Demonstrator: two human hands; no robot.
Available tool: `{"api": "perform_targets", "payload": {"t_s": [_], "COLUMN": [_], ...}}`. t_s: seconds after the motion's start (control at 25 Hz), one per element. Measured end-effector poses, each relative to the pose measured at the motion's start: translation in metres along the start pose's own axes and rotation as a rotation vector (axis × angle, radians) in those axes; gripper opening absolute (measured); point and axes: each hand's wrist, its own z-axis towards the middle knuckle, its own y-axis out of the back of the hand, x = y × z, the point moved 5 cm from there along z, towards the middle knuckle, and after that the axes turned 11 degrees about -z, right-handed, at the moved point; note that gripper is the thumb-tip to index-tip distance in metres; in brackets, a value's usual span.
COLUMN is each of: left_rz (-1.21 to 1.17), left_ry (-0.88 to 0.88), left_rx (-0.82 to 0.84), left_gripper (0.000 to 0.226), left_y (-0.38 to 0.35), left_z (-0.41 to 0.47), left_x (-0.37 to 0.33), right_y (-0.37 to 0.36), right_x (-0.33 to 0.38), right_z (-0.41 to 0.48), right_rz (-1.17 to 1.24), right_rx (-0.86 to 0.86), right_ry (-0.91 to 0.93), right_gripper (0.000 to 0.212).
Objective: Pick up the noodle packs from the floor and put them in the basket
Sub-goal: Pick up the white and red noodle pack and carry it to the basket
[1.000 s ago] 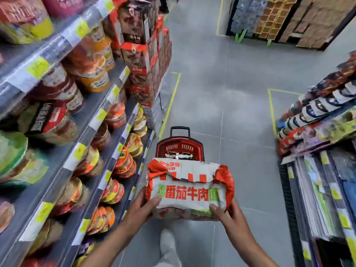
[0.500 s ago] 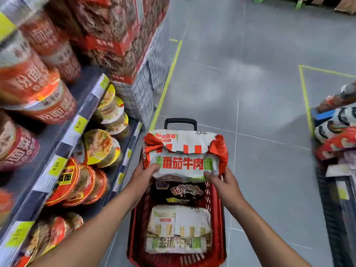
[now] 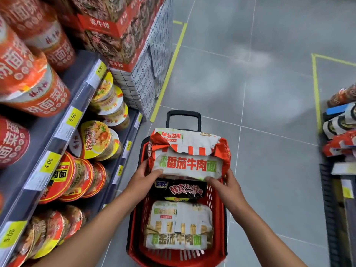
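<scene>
A white and red noodle pack [image 3: 189, 155] hangs over the far end of the red basket [image 3: 219, 228], held at both lower corners. My left hand [image 3: 143, 180] grips its left edge and my right hand [image 3: 225, 186] grips its right edge. Inside the basket lie a black noodle pack [image 3: 181, 190] and, nearer to me, a white and gold noodle pack [image 3: 179, 226]. The basket's black handle [image 3: 184, 117] stands up at its far end.
Shelves of cup noodles [image 3: 92, 145] with yellow price tags run along the left. A stack of red boxes [image 3: 119, 35] stands on a checked base further ahead. Packaged goods [image 3: 341, 132] fill a rack on the right. Grey tiled floor [image 3: 250, 93] with yellow tape lines stretches ahead.
The view has closed in on the basket. Both hands have brought the white and red pack from in front of the basket down to above its far end.
</scene>
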Motion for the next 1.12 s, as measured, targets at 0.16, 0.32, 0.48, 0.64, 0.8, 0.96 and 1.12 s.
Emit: {"api": "perform_targets", "payload": {"t_s": [0.16,0.32,0.48,0.64,0.8,0.96,1.12], "left_rz": [0.082,0.1,0.173,0.312,0.392,0.485,0.55], "left_ry": [-0.005,-0.013,-0.039,-0.14,-0.342,-0.558,-0.79], "left_rx": [-0.014,-0.04,-0.08,-0.081,-0.094,-0.081,-0.151], "left_gripper": [0.04,0.06,0.082,0.087,0.085,0.088,0.086], "left_y": [-0.001,0.0,0.011,0.026,0.041,0.055,0.062], "left_z": [-0.011,-0.036,-0.085,-0.148,-0.248,-0.349,-0.445], "left_x": [-0.013,-0.033,-0.058,-0.097,-0.179,-0.256,-0.329], "right_y": [0.01,0.024,0.039,0.056,0.09,0.129,0.173], "right_x": [0.01,0.029,0.045,0.088,0.176,0.275,0.353], "right_z": [-0.007,-0.033,-0.069,-0.126,-0.219,-0.323,-0.406], "right_rz": [0.033,-0.066,-0.255,-0.391,-0.491,-0.596,-0.613], "right_rx": [0.007,-0.021,-0.101,-0.152,-0.149,-0.182,-0.281], "right_ry": [-0.025,0.025,0.079,0.193,0.389,0.664,0.898], "right_gripper": [0.051,0.073,0.101,0.105,0.104,0.101,0.1]}}
